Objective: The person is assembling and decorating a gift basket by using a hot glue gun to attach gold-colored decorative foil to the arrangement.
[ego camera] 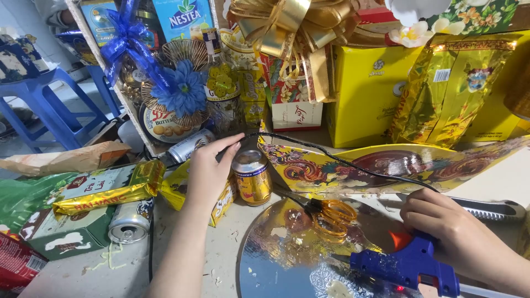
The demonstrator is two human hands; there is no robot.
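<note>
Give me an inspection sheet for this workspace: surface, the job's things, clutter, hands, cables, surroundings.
Surface: pale worktop, specked with glue scraps.
Job's things: gold can upright by the left hand; blue glue gun on a round mirror board.
Clutter: orange scissors, silver can lying on its side, gold wrapped bar.
Hands: left hand rests on a yellow packet; right hand grips the glue gun.
Cables: black cord across the table.
Surroundings: gift basket with blue flower, yellow boxes, blue stool.

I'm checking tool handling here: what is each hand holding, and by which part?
The right hand holds the blue glue gun by its handle. The left hand holds nothing; its fingers rest beside the gold can.
</note>
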